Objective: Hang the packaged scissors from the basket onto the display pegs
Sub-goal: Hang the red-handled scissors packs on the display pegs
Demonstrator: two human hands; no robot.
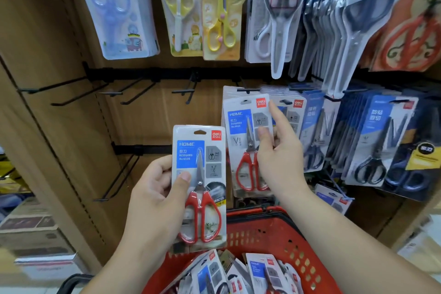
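Glossy flat pack (199,174) in left hand (152,200); second pack (239,126), right hand (281,160).

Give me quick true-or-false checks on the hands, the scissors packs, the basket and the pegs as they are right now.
1. The left hand holds a red-handled scissors pack. True.
2. The right hand holds nothing. False: its thumb and fingers pinch a second red-handled pack, raised near the pegs.
3. The red basket has no stock left in it. False: more scissors packs lie inside.
4. Some black pegs on the left of the board are bare. True.
5. The left hand's pack already hangs on a peg. False: its hang hole is clear of any peg, and the pack is held in front of the board.
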